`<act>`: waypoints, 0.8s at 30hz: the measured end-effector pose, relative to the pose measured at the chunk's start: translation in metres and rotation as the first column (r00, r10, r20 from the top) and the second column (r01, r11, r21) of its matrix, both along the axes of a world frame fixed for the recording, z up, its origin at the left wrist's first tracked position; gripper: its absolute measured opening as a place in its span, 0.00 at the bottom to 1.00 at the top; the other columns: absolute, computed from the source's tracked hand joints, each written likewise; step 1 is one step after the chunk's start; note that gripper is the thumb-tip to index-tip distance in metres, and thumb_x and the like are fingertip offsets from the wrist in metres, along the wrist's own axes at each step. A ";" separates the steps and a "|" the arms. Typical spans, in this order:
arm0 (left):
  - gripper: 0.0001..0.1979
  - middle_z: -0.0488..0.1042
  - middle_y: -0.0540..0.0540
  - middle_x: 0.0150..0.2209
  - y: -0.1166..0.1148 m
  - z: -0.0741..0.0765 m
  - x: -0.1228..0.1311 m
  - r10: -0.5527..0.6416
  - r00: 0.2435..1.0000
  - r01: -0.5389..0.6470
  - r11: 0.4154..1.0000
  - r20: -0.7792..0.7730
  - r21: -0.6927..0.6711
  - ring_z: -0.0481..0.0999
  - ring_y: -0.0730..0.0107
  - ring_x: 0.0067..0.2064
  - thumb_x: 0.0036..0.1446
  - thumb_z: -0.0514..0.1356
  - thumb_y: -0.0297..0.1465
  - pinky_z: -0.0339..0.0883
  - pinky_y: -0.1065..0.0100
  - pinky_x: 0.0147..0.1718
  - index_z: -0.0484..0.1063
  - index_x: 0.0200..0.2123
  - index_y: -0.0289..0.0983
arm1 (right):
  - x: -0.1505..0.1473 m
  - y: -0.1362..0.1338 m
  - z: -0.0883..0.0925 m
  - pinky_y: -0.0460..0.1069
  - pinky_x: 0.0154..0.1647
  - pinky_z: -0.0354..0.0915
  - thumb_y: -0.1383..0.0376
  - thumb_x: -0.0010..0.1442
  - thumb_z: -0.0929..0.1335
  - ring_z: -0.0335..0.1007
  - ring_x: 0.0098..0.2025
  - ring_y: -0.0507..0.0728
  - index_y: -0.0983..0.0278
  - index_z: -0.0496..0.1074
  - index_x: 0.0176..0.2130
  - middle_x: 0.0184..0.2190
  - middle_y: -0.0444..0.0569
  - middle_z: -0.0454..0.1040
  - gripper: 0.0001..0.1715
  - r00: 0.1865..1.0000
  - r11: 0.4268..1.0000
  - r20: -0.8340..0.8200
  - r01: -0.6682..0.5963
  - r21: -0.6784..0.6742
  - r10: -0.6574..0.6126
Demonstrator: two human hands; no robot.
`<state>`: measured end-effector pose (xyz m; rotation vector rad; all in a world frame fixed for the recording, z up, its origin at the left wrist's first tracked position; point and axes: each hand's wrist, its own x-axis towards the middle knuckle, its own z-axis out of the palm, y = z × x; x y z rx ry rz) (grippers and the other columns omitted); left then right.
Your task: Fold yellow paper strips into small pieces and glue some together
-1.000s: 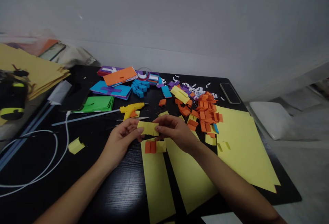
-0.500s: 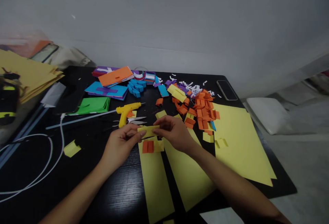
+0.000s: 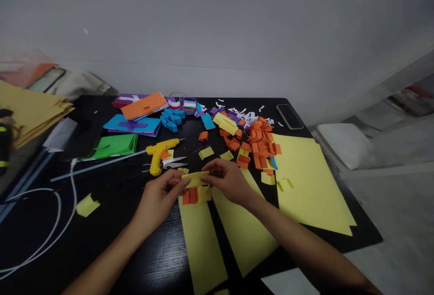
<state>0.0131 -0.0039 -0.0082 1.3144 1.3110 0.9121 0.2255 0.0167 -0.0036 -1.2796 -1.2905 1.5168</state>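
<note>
Between my two hands is a small yellow paper strip [image 3: 195, 179], raised just above the table. My left hand [image 3: 161, 195] pinches its left end with thumb and fingers. At the right end, the thumb and fingers of my right hand [image 3: 228, 181] are closed on it. Just below the strip, a folded orange paper piece [image 3: 190, 196] and a folded yellow paper piece [image 3: 204, 194] lie side by side on the top of a long yellow paper strip [image 3: 203, 250]. Under my right forearm lies a wider yellow sheet [image 3: 242, 231].
A yellow glue gun [image 3: 159, 152] and scissors [image 3: 174, 162] lie beyond my left hand. Orange folded pieces [image 3: 262, 143] are heaped at the right, beside large yellow sheets [image 3: 308, 177] and a phone [image 3: 289, 116]. A white cable [image 3: 73, 195] loops at the left.
The view has shifted a little, so the table things appear further left. Both hands still hold the yellow strip, which is now tilted slightly differently.
</note>
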 end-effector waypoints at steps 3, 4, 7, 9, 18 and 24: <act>0.13 0.80 0.50 0.27 0.000 -0.001 -0.001 -0.014 1.000 0.014 1.000 -0.008 0.003 0.79 0.65 0.30 0.57 0.69 0.43 0.72 0.69 0.31 0.79 0.35 0.39 | -0.001 -0.001 -0.001 0.50 0.35 0.72 0.63 0.50 0.78 0.75 0.30 0.54 0.63 0.77 0.36 0.27 0.43 0.77 0.13 1.000 1.000 0.002 -0.002 0.019 0.002; 0.13 0.80 0.50 0.27 0.000 -0.001 -0.002 -0.023 1.000 0.023 1.000 -0.022 0.005 0.80 0.65 0.30 0.58 0.68 0.43 0.72 0.69 0.31 0.79 0.35 0.39 | -0.001 -0.001 -0.002 0.50 0.35 0.72 0.63 0.51 0.78 0.76 0.30 0.54 0.63 0.77 0.36 0.27 0.43 0.77 0.12 1.000 1.000 0.001 -0.002 0.019 0.002; 0.13 0.81 0.49 0.29 -0.001 -0.003 -0.004 -0.057 0.991 0.063 0.997 -0.122 0.050 0.81 0.65 0.31 0.61 0.66 0.43 0.71 0.70 0.30 0.79 0.37 0.39 | 0.000 -0.001 -0.006 0.50 0.37 0.72 0.62 0.50 0.78 0.76 0.32 0.54 0.63 0.77 0.36 0.29 0.44 0.79 0.13 1.000 1.000 0.003 0.001 -0.001 -0.001; 0.12 0.82 0.49 0.31 -0.003 -0.002 -0.005 -0.049 0.972 0.081 0.987 -0.230 0.135 0.81 0.65 0.31 0.62 0.65 0.42 0.71 0.69 0.31 0.79 0.41 0.40 | 0.002 0.000 -0.009 0.50 0.36 0.72 0.62 0.50 0.78 0.76 0.32 0.55 0.63 0.76 0.37 0.30 0.45 0.79 0.14 1.000 1.000 0.010 0.004 -0.017 -0.004; 0.11 0.84 0.46 0.37 -0.002 0.000 -0.008 0.117 0.894 0.113 0.875 -0.432 0.471 0.83 0.63 0.35 0.65 0.63 0.38 0.73 0.67 0.37 0.79 0.46 0.40 | 0.008 0.002 -0.016 0.51 0.38 0.69 0.67 0.56 0.74 0.74 0.33 0.55 0.62 0.78 0.39 0.30 0.45 0.78 0.08 0.926 0.974 0.364 0.021 0.227 -0.104; 0.07 0.81 0.45 0.36 -0.002 0.004 -0.011 -0.041 0.870 0.306 0.825 -0.491 0.475 0.80 0.61 0.38 0.66 0.60 0.33 0.71 0.65 0.39 0.78 0.42 0.39 | 0.007 -0.002 -0.015 0.55 0.47 0.70 0.71 0.58 0.73 0.76 0.43 0.60 0.63 0.77 0.42 0.41 0.51 0.80 0.11 0.833 0.898 0.527 -0.087 0.431 -0.172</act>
